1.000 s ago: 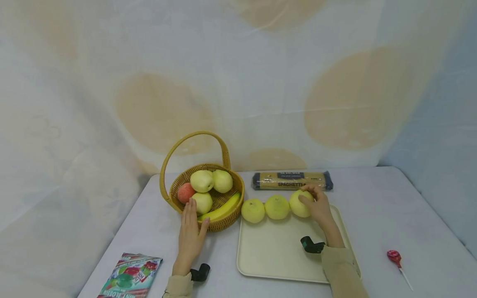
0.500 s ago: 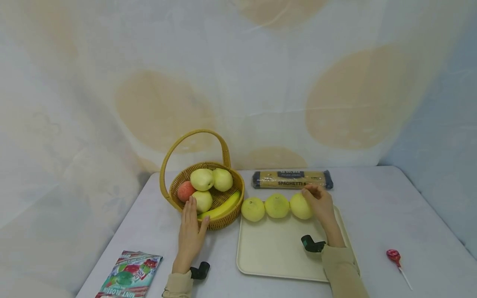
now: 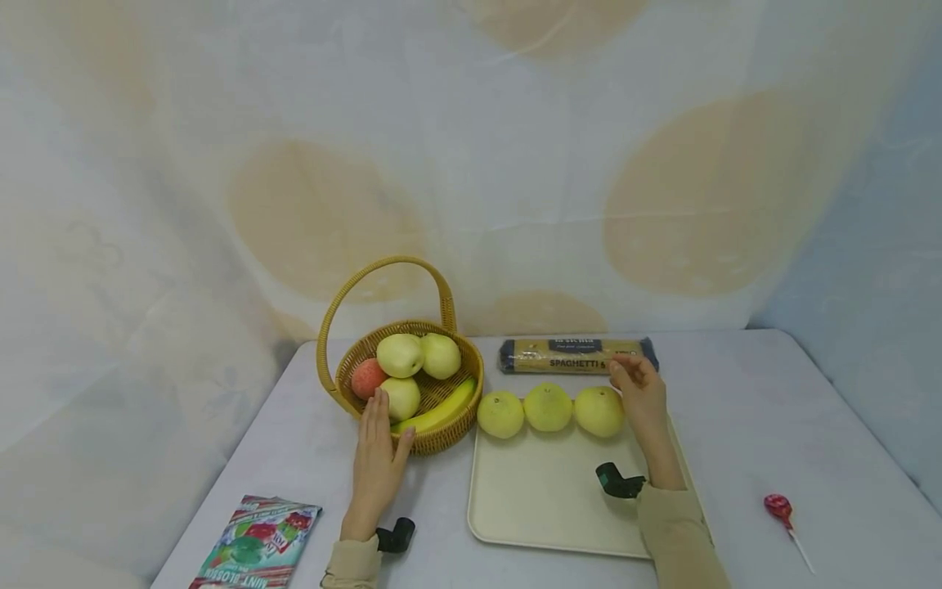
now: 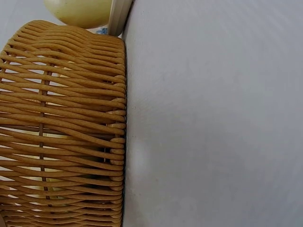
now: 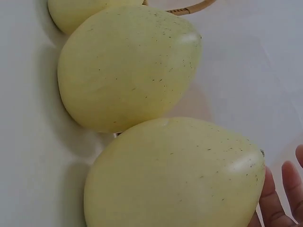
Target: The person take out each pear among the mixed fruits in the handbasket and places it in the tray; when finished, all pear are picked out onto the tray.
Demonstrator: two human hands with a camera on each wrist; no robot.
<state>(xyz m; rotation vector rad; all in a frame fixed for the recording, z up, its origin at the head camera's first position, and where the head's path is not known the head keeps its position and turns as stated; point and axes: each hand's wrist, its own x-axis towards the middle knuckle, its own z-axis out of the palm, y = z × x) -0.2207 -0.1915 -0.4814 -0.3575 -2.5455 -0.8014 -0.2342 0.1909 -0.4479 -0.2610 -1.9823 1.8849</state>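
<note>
Three pale yellow pomelos stand in a row on the far edge of a cream tray [image 3: 559, 499]: a left one [image 3: 500, 415], a middle one [image 3: 548, 407] and a right one [image 3: 599, 411]. My right hand [image 3: 643, 401] is beside the right pomelo, fingers loosely bent and holding nothing. In the right wrist view its fingertips [image 5: 271, 201] appear at that pomelo's pointed end; whether they touch is unclear. My left hand [image 3: 377, 474] lies with straight fingers against the near side of a wicker basket [image 3: 441, 442], its thumb at the rim. The left wrist view shows only the basket's weave [image 4: 71, 123], pomelo and table.
Inside the basket are a banana [image 3: 437, 411], a red fruit [image 3: 368, 379] and three pale green fruits [image 3: 400, 355]. Behind the tray lies a spaghetti pack [image 3: 567, 356]. A candy bag [image 3: 257, 544] is at front left, a red lollipop [image 3: 778, 509] at right.
My right hand has let go of the right pomelo and drawn off to its right. That pomelo now sits slightly further right. The left hand stays at the basket.
</note>
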